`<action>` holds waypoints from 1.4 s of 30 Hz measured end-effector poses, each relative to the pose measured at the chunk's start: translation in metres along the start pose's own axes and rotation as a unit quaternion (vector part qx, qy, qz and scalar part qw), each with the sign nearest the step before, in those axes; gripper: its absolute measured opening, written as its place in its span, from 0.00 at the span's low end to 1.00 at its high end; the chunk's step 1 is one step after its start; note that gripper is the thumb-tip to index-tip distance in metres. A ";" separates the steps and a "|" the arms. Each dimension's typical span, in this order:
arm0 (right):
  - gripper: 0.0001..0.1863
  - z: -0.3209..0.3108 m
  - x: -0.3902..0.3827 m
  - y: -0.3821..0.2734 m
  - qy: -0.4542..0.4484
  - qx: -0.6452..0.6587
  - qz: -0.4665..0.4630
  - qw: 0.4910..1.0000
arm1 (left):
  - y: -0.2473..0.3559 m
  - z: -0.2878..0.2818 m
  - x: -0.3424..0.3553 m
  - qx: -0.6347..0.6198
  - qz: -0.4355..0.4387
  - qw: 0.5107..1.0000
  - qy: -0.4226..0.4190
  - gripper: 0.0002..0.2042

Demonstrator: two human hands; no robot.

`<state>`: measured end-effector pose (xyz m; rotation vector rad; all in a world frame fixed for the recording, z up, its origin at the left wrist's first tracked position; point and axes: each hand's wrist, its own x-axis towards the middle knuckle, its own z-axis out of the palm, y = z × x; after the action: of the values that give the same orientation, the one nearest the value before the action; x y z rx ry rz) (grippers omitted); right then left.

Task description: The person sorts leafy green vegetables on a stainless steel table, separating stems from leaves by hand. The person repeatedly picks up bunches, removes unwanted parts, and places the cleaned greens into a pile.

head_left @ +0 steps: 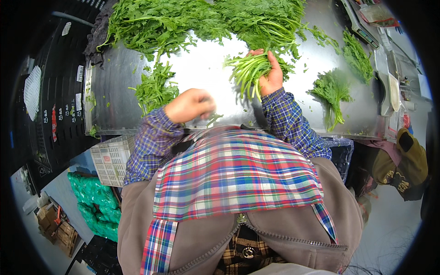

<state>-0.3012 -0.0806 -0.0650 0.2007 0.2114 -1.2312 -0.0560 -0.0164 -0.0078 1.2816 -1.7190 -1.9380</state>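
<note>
Right hand [272, 78], partly curled, holds leafy stems [247, 72].

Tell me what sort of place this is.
Probably a vegetable-handling workroom: heaped leafy greens cover part of a metal worktable, and a white slatted crate sits near its edge.

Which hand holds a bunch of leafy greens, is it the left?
No, the right hand holds the leafy bunch; the left hand is apart from it.
</note>
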 end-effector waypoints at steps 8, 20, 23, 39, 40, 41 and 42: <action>0.13 -0.005 0.005 0.025 0.022 -0.049 0.021 0.998 | 0.019 0.032 0.012 0.231 0.228 0.891 0.318 0.21; 0.10 0.007 -0.006 0.022 0.072 -0.125 0.006 0.989 | 0.042 -0.025 -0.021 0.092 -0.002 0.993 -0.073 0.11; 0.10 0.007 -0.004 0.024 0.136 -0.164 -0.031 0.976 | 0.038 -0.029 -0.026 0.458 0.059 0.852 0.246 0.21; 0.17 0.034 -0.025 0.051 0.070 -0.495 -0.192 0.844 | 0.010 0.068 0.074 0.060 0.207 0.946 0.240 0.47; 0.17 0.035 -0.024 0.052 0.066 -0.522 -0.193 0.828 | 0.009 0.069 0.075 0.051 0.210 0.944 0.248 0.45; 0.17 0.036 -0.023 0.052 0.054 -0.545 -0.201 0.812 | 0.009 0.068 0.077 0.044 0.221 0.940 0.257 0.43; 0.19 0.037 -0.022 0.054 0.066 -0.592 -0.212 0.775 | 0.010 0.068 0.080 0.024 0.218 0.942 0.255 0.39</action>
<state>-0.2555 -0.0529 -0.0209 -0.9165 1.1591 -1.3061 -0.1556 -0.0279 -0.0394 1.1582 -1.6051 -1.1943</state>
